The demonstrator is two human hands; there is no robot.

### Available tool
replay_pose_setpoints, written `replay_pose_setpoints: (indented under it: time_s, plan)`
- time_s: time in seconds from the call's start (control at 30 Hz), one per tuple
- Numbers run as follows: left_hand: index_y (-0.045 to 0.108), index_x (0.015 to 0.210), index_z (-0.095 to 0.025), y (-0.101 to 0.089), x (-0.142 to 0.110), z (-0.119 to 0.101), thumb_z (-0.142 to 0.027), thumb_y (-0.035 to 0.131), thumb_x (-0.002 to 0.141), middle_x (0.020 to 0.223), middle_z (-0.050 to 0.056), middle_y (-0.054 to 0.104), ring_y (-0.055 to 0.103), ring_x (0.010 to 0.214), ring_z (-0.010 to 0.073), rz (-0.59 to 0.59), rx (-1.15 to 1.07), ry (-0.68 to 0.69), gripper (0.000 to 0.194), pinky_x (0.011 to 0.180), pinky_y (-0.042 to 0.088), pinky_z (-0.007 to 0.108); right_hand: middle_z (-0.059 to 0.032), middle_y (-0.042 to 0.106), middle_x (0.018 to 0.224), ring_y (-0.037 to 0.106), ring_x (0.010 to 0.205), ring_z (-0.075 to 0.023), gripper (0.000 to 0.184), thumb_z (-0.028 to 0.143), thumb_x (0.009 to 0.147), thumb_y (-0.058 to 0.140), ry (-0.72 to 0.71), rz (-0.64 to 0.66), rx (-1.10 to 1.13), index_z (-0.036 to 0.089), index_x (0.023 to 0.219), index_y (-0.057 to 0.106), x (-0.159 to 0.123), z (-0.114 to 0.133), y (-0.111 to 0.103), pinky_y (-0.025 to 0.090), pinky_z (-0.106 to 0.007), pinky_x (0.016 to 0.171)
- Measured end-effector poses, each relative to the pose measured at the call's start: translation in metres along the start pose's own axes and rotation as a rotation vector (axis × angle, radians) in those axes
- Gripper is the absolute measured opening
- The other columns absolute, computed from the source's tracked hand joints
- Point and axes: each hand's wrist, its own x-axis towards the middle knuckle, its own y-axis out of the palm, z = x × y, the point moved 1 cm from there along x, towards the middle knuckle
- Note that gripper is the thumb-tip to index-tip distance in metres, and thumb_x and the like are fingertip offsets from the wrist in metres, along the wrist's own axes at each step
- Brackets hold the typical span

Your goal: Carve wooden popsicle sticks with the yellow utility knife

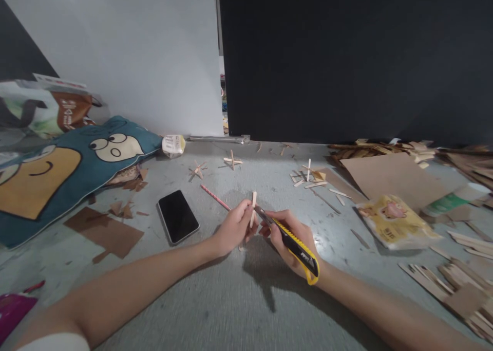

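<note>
Smartphone [178, 216]: reference item, flat on the desk [185, 310]. Wooden stick [253, 199], one: upright, right of the smartphone, pinched between the fingers of the left hand [235, 227]. Utility knife [298, 247], yellow and black: farther right of the smartphone, fingers of the right hand [295, 233] clamped round it, blade at the stick; contact too small to confirm. Crossed-stick pieces [232, 161], two: beyond the smartphone, rightward, apparently finished. Stacked sticks [429, 283]: far right of the smartphone, seemingly unworked. Held stick: judged mid-cut, incomplete.

Remotely, I viewed a grey tabletop [200, 310], on which lay a phone [178, 217], a pink-striped rod [214, 196], brown cardboard [103, 231], a yellow packet [396, 225] and wooden sticks [423, 282]
</note>
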Motion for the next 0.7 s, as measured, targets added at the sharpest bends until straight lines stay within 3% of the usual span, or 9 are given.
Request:
replay_pose_setpoints:
  time_s: [0.13,0.43,0.7]
  plan:
    - [0.050,0.096,-0.023,-0.0006,0.0000,0.0015,-0.067,0.040,0.102,0.061,-0.008,0.051,0.041,0.041,0.0091,-0.009,0.017,-0.002,0.046,0.042,0.032,0.022,-0.0045,0.081,0.085,0.081,0.071,-0.0194,0.018,0.039,0.102,0.057,0.006,-0.005,0.017,0.024,0.111,0.062,0.0001,0.0005,0.0004,0.065,-0.027,0.063]
    - [0.042,0.079,-0.024,-0.0008,-0.0020,-0.0002,-0.066,0.031,0.105,0.058,-0.006,0.046,0.045,0.053,0.0132,-0.041,0.189,0.043,0.050,0.054,0.036,0.026,-0.0064,0.081,0.085,0.080,0.071,-0.0199,0.023,0.043,0.104,0.057,0.018,-0.026,0.087,0.024,0.113,0.062,-0.0046,-0.0004,0.0052,0.066,-0.030,0.066]
    - [0.041,0.082,-0.024,-0.0027,-0.0013,-0.0014,-0.073,0.032,0.102,0.057,-0.007,0.045,0.042,0.052,0.0125,0.001,0.121,0.026,0.054,0.054,0.033,0.025,-0.0069,0.080,0.087,0.081,0.074,-0.0202,0.024,0.041,0.106,0.052,0.028,-0.023,0.180,0.022,0.117,0.062,-0.0028,0.0003,0.0071,0.066,-0.031,0.070]
